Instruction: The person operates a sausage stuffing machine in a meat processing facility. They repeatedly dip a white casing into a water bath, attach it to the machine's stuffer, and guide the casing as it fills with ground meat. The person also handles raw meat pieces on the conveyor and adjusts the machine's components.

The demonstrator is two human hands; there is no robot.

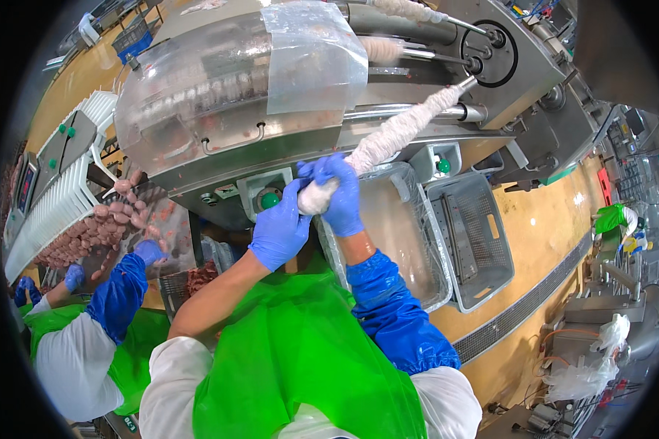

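A long pale, wrinkled casing [403, 128] is bunched on a metal tube [467, 85] that slants up to the machine's right end. My left hand [277, 233], in a blue glove, grips the lower end of the casing, its thumb and fingers closed against it. My right hand [338, 201], also blue-gloved, is closed around the casing just above and right of my left hand, with a blue sleeve on that forearm. The exact tip of the casing is partly hidden by my fingers. A green push button [269, 200] sits just left of my hands.
The steel machine [227, 143] spans ahead. Below it are a plastic-lined tub [438, 271] and a grey crate [490, 278]. At left, co-workers' gloved hands [149, 252] are by linked sausages [113, 223] and a white rack [58, 212]. Another person [609, 218] is at far right.
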